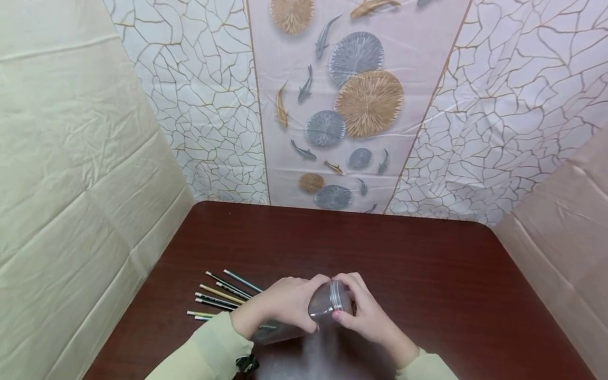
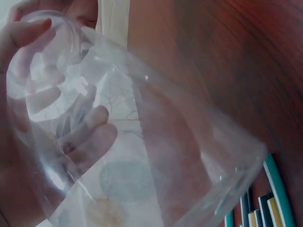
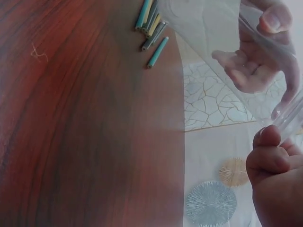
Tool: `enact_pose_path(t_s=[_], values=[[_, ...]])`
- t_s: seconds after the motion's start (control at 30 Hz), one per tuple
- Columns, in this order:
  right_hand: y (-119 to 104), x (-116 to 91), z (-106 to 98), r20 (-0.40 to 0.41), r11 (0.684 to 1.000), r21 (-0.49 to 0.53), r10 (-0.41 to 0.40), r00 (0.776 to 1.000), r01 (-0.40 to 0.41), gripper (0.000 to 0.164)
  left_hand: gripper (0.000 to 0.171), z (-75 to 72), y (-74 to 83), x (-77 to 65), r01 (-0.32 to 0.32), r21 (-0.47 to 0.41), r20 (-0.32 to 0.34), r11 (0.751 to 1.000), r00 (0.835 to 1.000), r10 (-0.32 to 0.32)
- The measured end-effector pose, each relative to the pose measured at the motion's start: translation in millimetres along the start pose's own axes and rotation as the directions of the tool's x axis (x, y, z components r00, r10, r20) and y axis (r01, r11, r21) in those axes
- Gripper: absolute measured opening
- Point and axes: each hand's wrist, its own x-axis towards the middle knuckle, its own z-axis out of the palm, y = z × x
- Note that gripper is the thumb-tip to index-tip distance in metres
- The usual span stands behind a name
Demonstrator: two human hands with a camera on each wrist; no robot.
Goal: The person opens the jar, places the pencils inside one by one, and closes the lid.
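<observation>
A clear plastic jar (image 1: 323,305) is held tilted above the tabletop, its ringed end toward the right. My left hand (image 1: 287,302) grips the jar's body, and its fingers show through the clear wall (image 2: 175,127) in the left wrist view. My right hand (image 1: 368,316) holds the ringed end, thumb on the near side and fingers on the far side. Whether a separate lid sits there cannot be made out. Inside the jar I see no contents. Several pencils (image 1: 223,296) lie on the table to the left, partly hidden behind my left hand and sleeve.
The dark red-brown wooden table (image 1: 427,274) reaches back to a patterned cloth wall (image 1: 223,116). Pale cloth panels stand at the left (image 1: 85,158) and right (image 1: 565,237) sides. A dark item (image 1: 247,363) is on the left wrist.
</observation>
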Motion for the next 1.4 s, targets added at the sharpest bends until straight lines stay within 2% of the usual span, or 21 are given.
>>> enact_pose_path(t_s=[0.17, 0.33, 0.53, 0.73, 0.97, 1.1, 1.4], values=[[7, -1, -2, 0.029, 0.991, -0.068, -0.114, 0.993, 0.116, 0.053, 0.083, 0.4, -3.2, -0.6, 0.021, -0.148, 0.089, 0.989, 0.996, -0.008], [25, -3, -3, 0.029, 0.972, -0.169, -0.161, 0.986, 0.164, 0.059, 0.082, -0.8, -3.2, -0.8, 0.019, -0.175, 0.107, 0.984, 0.994, 0.0], [32, -5, -4, 0.025, 0.982, -0.124, -0.14, 0.99, 0.142, 0.06, 0.083, -2.5, -1.7, 0.7, 0.006, -0.149, 0.118, 0.989, 0.993, 0.012], [33, -7, -5, 0.055, 0.987, -0.107, -0.112, 0.992, 0.117, 0.063, 0.082, -3.1, -1.3, 0.0, 0.003, -0.176, 0.129, 0.984, 0.991, 0.02], [33, -10, -11, 0.075, 0.973, -0.212, -0.079, 0.994, 0.093, 0.078, 0.085, -3.7, -0.6, -0.5, 0.021, -0.172, 0.113, 0.985, 0.994, -0.002], [33, -10, -16, 0.053, 0.968, -0.247, -0.038, 0.998, 0.05, 0.083, 0.085, -5.4, -0.9, -0.2, 0.032, -0.168, 0.094, 0.985, 0.995, -0.016], [25, -5, -12, -0.091, 0.959, -0.276, 0.044, 0.995, -0.068, 0.059, 0.088, -6.1, -5.4, -4.4, 0.046, -0.1, 0.063, 0.994, 0.997, -0.04]])
